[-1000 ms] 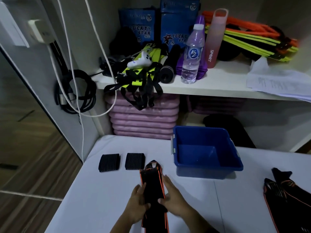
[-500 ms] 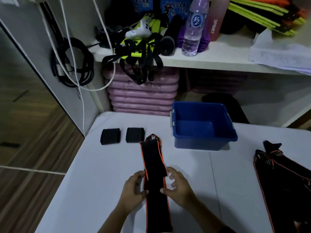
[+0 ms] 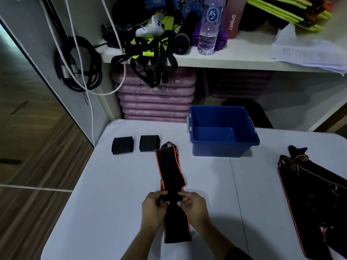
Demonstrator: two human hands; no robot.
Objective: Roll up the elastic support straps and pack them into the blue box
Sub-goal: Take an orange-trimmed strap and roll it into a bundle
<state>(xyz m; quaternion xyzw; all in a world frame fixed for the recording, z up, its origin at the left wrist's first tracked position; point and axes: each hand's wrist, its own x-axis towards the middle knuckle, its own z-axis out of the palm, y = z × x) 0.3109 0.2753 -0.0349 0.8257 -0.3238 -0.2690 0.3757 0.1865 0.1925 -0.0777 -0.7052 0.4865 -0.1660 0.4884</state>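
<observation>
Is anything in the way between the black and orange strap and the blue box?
No, nothing I can see. The left hand and right hand hold the strap. Only bare table lies between it and the blue box, whose top is open. The two black ribbed pads sit off to the left.

A long black strap (image 3: 170,169) with orange edging is lying lengthwise on the white table (image 3: 112,203), its far part doubled over itself. Two rolled bundles (image 3: 122,145) (black, ribbed, side by side) are sitting just left of its far end. The blue box (image 3: 221,150) is standing open-topped to its right, and more straps (image 3: 315,194) are lying heaped at the table's right edge.
</observation>
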